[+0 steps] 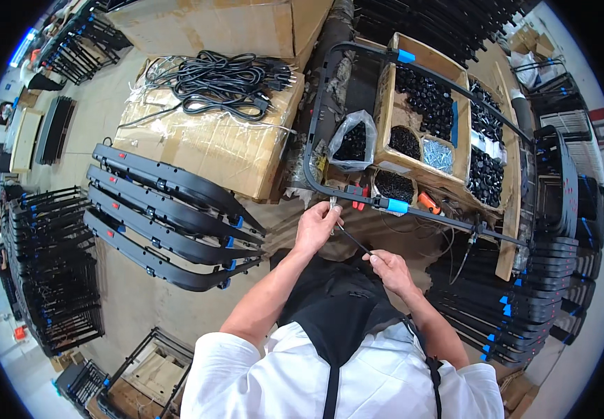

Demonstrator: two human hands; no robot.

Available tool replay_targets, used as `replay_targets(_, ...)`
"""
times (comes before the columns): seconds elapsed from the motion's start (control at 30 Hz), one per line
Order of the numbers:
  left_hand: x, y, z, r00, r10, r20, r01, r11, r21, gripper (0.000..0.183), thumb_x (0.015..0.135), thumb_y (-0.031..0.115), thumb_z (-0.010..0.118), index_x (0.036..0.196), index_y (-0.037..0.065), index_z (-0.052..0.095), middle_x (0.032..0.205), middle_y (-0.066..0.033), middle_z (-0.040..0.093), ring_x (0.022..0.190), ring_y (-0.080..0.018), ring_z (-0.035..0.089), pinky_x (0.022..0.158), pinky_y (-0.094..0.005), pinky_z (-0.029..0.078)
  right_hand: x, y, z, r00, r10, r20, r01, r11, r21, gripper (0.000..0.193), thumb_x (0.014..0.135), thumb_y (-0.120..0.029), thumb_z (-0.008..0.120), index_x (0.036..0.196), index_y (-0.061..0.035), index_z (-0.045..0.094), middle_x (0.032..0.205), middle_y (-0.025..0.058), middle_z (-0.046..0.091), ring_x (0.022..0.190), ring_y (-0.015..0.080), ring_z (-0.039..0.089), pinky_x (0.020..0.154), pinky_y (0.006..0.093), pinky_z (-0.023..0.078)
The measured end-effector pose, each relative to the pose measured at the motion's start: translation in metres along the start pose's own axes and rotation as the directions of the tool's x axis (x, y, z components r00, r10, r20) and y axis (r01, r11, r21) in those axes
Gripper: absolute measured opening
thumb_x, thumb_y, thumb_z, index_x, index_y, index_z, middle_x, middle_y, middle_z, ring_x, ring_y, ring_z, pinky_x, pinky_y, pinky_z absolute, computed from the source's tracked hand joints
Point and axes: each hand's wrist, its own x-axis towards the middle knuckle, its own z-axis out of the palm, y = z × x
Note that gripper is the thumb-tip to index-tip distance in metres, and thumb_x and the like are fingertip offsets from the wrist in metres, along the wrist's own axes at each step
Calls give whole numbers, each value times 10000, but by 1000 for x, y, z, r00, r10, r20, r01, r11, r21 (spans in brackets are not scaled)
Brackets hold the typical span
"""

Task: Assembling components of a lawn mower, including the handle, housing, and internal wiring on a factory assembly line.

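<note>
My left hand [318, 228] is closed, pinching a small pale metallic piece just below the near side of a black tubular frame [358, 194]. A thin black cable [353, 239] runs slantwise from that piece to my right hand [390, 270]. The fingers of my right hand are closed round the cable's lower end. Blue tape [397, 206] wraps the frame close by. A red-and-black clamp-like part [358, 195] sits at the frame, a little above my left hand. What exactly the left fingertips cover is too small to make out.
A wooden bin [422, 167] of black fittings and screws stands beyond the frame, beside a plastic bag [353, 142] of dark parts. Black power cords [225, 87] lie on a cardboard box [197, 150]. Curved black frames [169, 209] stand at left; more stacks [525, 300] rise at right.
</note>
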Motion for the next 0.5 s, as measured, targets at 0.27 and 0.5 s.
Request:
replay_targets(0.27, -10, 26, 9, 994, 101, -39, -86, 956, 281, 295, 1074, 280, 600, 1051, 10, 715, 825, -75, 774, 753, -157, 721, 700, -361, 556, 3, 17, 2, 999, 4, -45, 0, 997, 74, 299, 1061, -255, 573, 1185, -60, 763, 748, 5, 604, 710, 118, 560, 676, 318, 485)
replay_targets(0.5, 7, -4, 8, 1000, -2, -2, 2, 984, -178, 331, 1087, 268, 619, 1165, -34, 732, 891, -62, 765, 816, -111, 653, 750, -276, 520, 6, 10, -9, 999, 47, 20, -48, 998, 51, 297, 1067, -255, 565, 1177, -64, 763, 743, 5, 597, 696, 113, 549, 670, 314, 479)
